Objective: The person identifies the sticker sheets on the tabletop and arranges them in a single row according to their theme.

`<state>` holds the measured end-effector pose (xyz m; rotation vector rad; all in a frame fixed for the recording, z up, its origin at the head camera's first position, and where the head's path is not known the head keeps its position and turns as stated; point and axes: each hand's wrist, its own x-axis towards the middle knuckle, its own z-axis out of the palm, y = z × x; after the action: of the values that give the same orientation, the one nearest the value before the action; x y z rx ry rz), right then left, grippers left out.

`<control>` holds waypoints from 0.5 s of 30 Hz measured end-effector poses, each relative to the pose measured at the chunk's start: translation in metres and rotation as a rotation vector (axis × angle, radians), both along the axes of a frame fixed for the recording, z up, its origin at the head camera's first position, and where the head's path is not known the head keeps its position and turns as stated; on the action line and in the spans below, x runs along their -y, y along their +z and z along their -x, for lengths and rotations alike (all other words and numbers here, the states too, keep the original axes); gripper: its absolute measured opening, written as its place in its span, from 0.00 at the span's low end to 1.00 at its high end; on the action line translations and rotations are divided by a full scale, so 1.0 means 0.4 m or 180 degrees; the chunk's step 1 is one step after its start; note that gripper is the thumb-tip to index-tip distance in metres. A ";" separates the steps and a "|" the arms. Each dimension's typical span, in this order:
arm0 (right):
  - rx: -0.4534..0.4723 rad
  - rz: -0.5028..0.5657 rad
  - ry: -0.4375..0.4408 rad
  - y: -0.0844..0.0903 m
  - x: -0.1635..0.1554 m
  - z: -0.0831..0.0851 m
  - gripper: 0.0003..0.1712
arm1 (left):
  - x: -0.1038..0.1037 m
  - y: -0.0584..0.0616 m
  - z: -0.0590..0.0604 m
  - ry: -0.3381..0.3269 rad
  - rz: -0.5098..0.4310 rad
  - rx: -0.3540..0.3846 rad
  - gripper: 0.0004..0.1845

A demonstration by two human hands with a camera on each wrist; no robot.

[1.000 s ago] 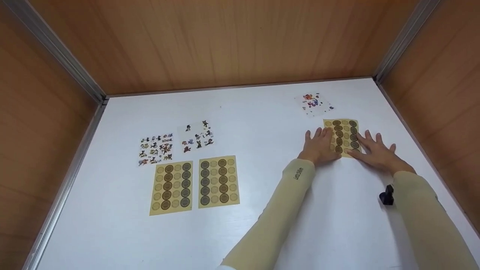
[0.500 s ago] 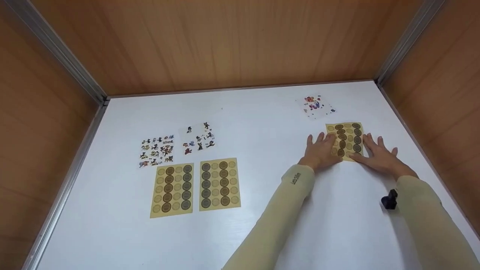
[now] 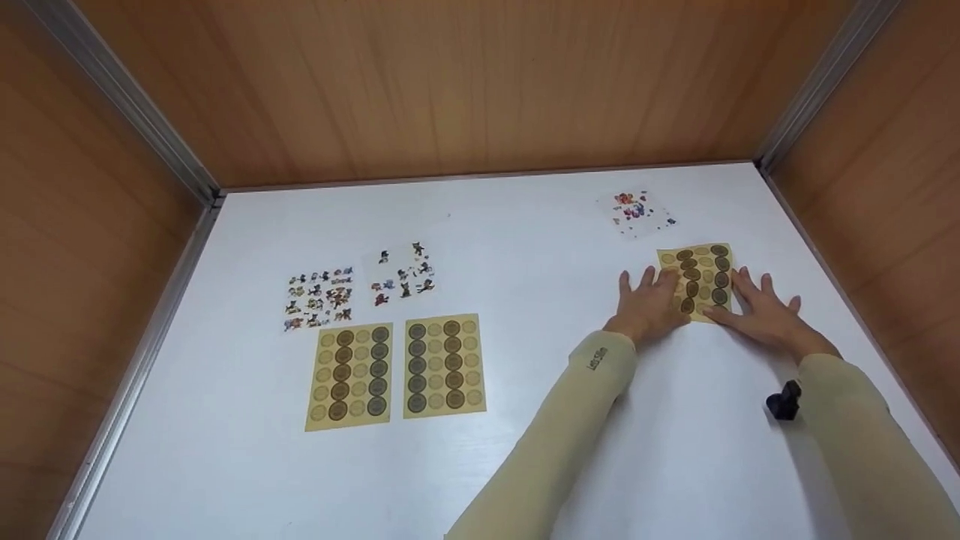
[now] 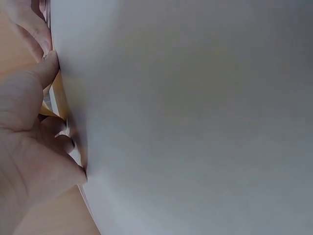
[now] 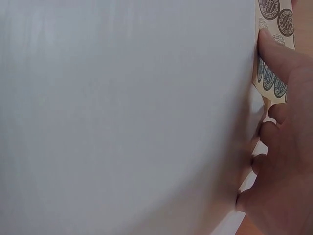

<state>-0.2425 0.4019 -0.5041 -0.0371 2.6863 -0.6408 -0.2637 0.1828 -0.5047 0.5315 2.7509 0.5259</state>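
Both hands flat on the tan seal sheet, far right of the white table.

Left hand (image 3: 646,304): fingers straight and spread, lying over the left edge of the tan sticker sheet (image 3: 703,279); left wrist view shows the thumb (image 4: 46,68) pressing on the sheet edge. Right hand (image 3: 761,313): fingers extended, slightly apart, thumb (image 5: 274,51) down on the sheet's right edge over the round seals. Neither hand curls round anything, just pressing. Sheet lies flat on the table (image 3: 525,247), near the right wall, just below a small colourful sticker sheet (image 3: 636,210). Two more tan sheets (image 3: 396,371) sit side by side well apart to the left, with two cartoon sticker sheets (image 3: 358,289) just behind them. Small black object (image 3: 784,400) beside the right sleeve.
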 end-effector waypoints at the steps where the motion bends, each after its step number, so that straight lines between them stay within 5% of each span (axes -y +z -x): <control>1: 0.0000 0.0004 -0.0008 -0.001 -0.004 -0.002 0.65 | -0.004 -0.001 -0.002 -0.0002 -0.0008 0.0005 0.41; 11: -0.0066 0.0069 -0.0016 -0.001 -0.011 -0.006 0.64 | -0.004 -0.002 -0.009 -0.0013 -0.0235 -0.0050 0.37; 15: 0.0017 0.0356 -0.0215 0.011 -0.001 0.003 0.60 | 0.003 0.004 -0.010 -0.0037 -0.0210 -0.0068 0.38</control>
<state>-0.2437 0.4022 -0.4996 0.0257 2.6538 -0.8102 -0.2596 0.1814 -0.5030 0.5716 2.7569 0.6135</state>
